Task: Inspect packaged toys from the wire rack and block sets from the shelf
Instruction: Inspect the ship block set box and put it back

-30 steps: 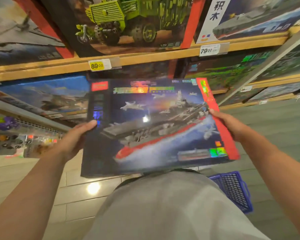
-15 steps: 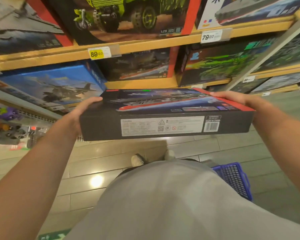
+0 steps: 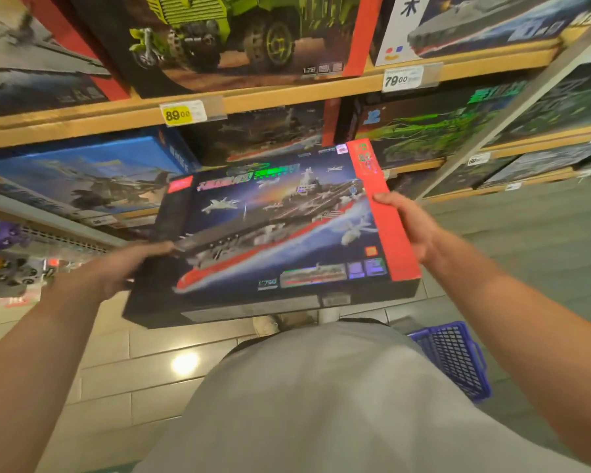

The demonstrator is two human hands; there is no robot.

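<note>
I hold a large flat block-set box (image 3: 273,233) in front of me, its printed front facing up and showing an aircraft carrier, with a red strip down its right side. My left hand (image 3: 127,268) grips the box's left edge, thumb on the front; the hand is motion-blurred. My right hand (image 3: 410,227) grips the red right edge, thumb on top and fingers hidden underneath. Behind the box, the wooden shelf (image 3: 287,97) carries more block-set boxes. The wire rack (image 3: 58,237) with packaged toys (image 3: 11,271) shows at the left edge.
A green truck box (image 3: 239,32) stands on the upper shelf above yellow price tags (image 3: 181,114). A blue helicopter box (image 3: 82,175) sits lower left. A blue shopping basket (image 3: 454,356) rests on the tiled floor by my right side. A grey shelf upright (image 3: 512,110) slants right.
The box was tipped flat with its labelled side edge toward me half a second ago; now its front tilts back up into view. My left hand shifted along the left edge.
</note>
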